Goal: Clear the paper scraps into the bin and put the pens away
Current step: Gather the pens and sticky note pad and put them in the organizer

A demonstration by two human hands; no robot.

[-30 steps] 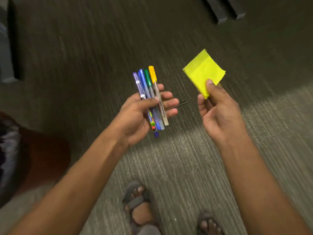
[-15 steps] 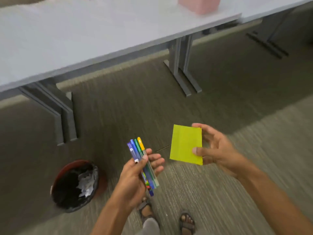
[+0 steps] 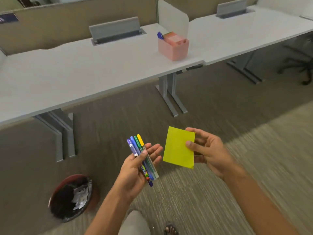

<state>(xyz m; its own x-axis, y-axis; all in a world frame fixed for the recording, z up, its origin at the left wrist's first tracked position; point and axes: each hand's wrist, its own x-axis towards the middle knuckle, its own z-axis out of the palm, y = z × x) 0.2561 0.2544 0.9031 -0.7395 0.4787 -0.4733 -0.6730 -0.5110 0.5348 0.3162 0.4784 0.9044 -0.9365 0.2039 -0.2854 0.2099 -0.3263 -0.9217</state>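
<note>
Four pens (image 3: 142, 158) pinned by thumb in left hand (image 3: 135, 170), caps toward 11 o'clock | yellow paper (image 3: 179, 147) pinched in right hand (image 3: 205, 152) fingers | bin (image 3: 71, 197) on floor at 8 o'clock | pink organiser (image 3: 173, 47) on surface (image 3: 84, 68) at 12 o'clock

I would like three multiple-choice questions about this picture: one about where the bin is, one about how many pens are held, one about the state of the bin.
1. Where is the bin?
A. on the desk
B. on the floor, to the person's left
C. in the right hand

2. How many pens does the left hand hold?
A. two
B. four
C. seven

3. What is the state of the bin?
A. holds crumpled paper
B. tipped over
C. covered by a lid

Answers:
1 B: it stands on the carpet near the desk leg.
2 B: purple, blue, green and yellow caps show.
3 A: pale scraps lie inside its dark liner.
</note>
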